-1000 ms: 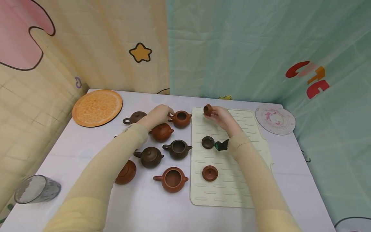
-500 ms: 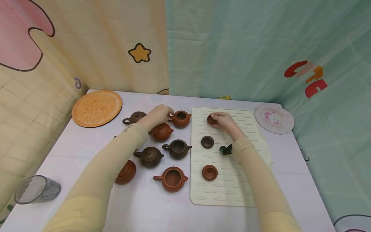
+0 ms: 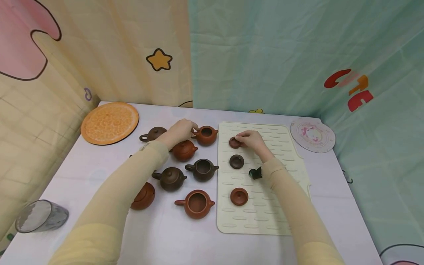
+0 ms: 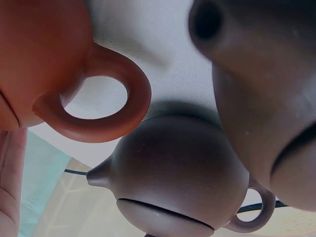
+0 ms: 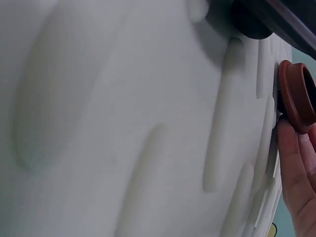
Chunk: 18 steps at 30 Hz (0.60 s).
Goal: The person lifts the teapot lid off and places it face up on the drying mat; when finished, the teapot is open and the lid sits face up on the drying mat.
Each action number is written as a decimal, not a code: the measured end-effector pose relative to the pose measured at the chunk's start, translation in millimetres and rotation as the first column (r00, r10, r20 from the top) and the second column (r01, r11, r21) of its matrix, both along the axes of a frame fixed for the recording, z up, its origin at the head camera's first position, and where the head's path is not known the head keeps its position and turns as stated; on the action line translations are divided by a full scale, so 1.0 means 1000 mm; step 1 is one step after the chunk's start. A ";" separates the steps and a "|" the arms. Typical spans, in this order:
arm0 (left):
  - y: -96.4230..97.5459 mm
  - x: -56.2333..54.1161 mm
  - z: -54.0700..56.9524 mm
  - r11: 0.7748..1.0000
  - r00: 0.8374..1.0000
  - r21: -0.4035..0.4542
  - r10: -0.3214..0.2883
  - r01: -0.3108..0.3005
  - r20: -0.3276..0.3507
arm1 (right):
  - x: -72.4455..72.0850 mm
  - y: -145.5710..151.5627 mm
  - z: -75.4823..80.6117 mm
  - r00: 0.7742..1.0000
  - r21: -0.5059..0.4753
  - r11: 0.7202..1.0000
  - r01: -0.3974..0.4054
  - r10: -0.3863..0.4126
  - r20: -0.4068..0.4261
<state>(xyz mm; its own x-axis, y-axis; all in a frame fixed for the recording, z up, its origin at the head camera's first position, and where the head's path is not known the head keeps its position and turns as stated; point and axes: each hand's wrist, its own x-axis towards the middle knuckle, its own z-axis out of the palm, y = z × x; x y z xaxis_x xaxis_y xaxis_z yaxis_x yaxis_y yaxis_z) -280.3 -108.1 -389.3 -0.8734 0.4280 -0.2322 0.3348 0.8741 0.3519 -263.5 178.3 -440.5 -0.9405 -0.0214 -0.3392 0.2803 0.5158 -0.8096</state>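
My left hand reaches to the back row and pinches the handle of a lidless reddish clay teapot. In the left wrist view only part of that hand shows, beyond the handle of an orange-brown teapot. My right hand holds a small reddish-brown teapot lid by its edge, low over the cream ribbed mat. Seen from the right wrist, the lid is tilted with its hollow underside turned outward, fingers at its rim. A dark lid and a red-brown lid lie upside down nearer.
Lidless teapots, one dark and one red-brown, stand along the mat's left edge. Lidded teapots, including a dark one, stand farther left. An orange round mat, a glass and a pink-white disc lie near the sides.
My right hand first brings the lid down toward the mat, then shifts it left, in line with the other lids. The left hand stays at the teapot handle.
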 end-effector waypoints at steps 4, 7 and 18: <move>0.000 0.000 -0.001 1.000 1.000 0.000 0.002 -0.002 0.003 | 0.000 -0.002 0.000 0.999 -0.002 0.999 0.036 -0.036 -0.020; 0.000 -0.001 -0.001 1.000 1.000 -0.003 0.004 -0.004 0.006 | 0.000 -0.003 0.000 0.999 -0.013 0.999 0.050 -0.050 -0.015; -0.005 0.001 -0.001 0.999 0.999 0.014 -0.036 0.037 -0.005 | 0.002 -0.002 0.002 0.999 -0.030 0.999 -0.021 0.021 0.025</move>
<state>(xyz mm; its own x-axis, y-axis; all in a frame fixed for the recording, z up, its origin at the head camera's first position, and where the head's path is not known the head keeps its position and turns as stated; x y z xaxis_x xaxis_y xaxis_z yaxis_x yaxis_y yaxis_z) -279.6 -113.3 -390.1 -0.8583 0.4628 -0.2218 0.3680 0.8562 0.3625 -261.6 176.0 -438.9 -0.9309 -0.0516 -0.3617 0.2901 0.4972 -0.8177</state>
